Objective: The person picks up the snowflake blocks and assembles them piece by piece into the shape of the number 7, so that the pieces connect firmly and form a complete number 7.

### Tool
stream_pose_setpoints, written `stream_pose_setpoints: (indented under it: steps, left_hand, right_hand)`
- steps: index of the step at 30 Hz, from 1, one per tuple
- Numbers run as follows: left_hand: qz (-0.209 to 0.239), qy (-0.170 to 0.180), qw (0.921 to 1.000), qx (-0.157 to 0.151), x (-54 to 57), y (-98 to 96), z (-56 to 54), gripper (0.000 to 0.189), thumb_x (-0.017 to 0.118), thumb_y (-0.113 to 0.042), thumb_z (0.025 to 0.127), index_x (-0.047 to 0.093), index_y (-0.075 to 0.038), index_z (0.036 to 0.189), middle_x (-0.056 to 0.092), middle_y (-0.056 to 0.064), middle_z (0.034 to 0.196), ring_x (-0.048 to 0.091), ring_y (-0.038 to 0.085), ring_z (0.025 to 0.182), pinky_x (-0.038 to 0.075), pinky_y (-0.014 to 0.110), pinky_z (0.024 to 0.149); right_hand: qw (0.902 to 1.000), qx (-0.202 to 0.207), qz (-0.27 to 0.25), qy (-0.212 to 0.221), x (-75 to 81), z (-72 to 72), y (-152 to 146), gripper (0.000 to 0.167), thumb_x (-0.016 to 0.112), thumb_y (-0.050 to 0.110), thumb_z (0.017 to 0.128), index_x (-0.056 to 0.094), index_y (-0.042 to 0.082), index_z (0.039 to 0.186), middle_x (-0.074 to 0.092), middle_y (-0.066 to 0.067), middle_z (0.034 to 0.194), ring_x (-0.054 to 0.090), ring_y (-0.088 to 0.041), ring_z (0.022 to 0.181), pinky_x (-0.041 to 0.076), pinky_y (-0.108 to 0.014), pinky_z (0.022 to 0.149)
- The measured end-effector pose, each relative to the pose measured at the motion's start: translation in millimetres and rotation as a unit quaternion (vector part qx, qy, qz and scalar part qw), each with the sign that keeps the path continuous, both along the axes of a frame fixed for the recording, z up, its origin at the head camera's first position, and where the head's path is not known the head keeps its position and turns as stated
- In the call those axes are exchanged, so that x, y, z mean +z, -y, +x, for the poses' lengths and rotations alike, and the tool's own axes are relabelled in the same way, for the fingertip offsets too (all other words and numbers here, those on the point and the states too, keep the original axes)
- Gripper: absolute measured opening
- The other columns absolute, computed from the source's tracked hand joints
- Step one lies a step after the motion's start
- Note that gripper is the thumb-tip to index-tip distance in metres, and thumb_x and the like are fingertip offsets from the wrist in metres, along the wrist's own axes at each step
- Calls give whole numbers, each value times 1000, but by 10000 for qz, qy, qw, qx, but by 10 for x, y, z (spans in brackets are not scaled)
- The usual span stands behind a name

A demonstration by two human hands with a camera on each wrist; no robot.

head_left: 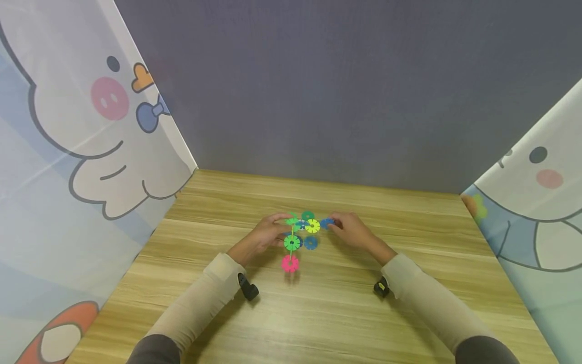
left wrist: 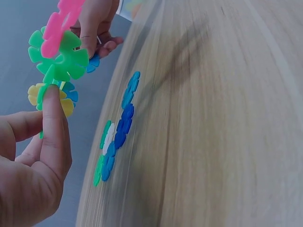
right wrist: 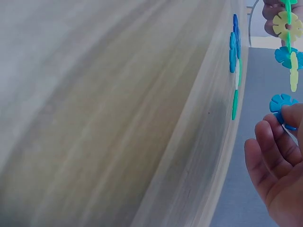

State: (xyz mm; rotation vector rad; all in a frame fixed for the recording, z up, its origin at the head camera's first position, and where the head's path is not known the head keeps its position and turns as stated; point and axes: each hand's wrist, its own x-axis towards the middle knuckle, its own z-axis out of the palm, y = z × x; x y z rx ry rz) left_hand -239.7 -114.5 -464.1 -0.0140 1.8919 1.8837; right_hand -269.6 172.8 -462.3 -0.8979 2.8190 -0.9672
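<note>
Notched plastic discs, shaped like small flowers, are joined into a structure that my left hand (head_left: 268,232) pinches above the table. In it a pink disc (head_left: 290,263) hangs lowest, with a green disc (head_left: 292,242) above and a yellow disc (head_left: 312,226) out to the right. My right hand (head_left: 353,231) pinches a single blue disc (right wrist: 281,105) between thumb and fingers. A small gap separates that disc from the yellow one. In the left wrist view, the left thumb and fingers grip a green disc near the structure's middle.
Loose discs lie on the wooden table (head_left: 327,313) below the hands, among them a dark blue disc (left wrist: 124,126), a light blue disc (left wrist: 131,90) and a white disc (left wrist: 108,137). A grey panel (head_left: 318,91) stands behind the table, with cartoon-printed sheets (head_left: 59,212) at the sides.
</note>
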Motion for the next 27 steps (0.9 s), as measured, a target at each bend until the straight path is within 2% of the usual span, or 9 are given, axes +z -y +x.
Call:
stream_pose_setpoints:
  steps: [9, 13, 21, 27]
  left_hand:
    - [13, 22, 9999, 154, 7, -5, -2, 49, 62, -6, 98, 52, -11, 145, 71, 14, 105, 73, 18, 79, 65, 36, 80]
    - [46, 36, 9998, 170, -1, -9, -5, 48, 62, -6, 98, 52, -11, 145, 71, 14, 105, 73, 18, 79, 65, 36, 81]
    - [57, 50, 9999, 143, 13, -17, 2, 50, 64, -6, 97, 52, -11, 145, 71, 9, 96, 73, 17, 77, 65, 33, 77]
    - [106, 47, 9999, 59, 13, -27, 13, 49, 63, -5, 97, 52, -9, 145, 71, 18, 107, 73, 18, 78, 66, 35, 78]
  right_hand:
    - [10000, -19, 17, -21, -10, 54, -5, 5, 68, 19, 99, 71, 15, 99, 65, 1, 74, 47, -6, 62, 42, -21, 56]
    - [9999, 31, 21, -102, -8, 67, -2, 5, 68, 18, 99, 72, 15, 100, 66, -1, 74, 46, -6, 60, 42, -20, 55]
    - [9993, 167, 98, -331, 14, 91, -5, 9, 67, 21, 100, 73, 14, 103, 63, 7, 71, 44, -2, 56, 41, -20, 52]
    - [9975, 292, 426, -493, 53, 126, 24, 14, 66, 21, 100, 73, 11, 107, 67, 2, 72, 45, -2, 57, 43, -20, 54]
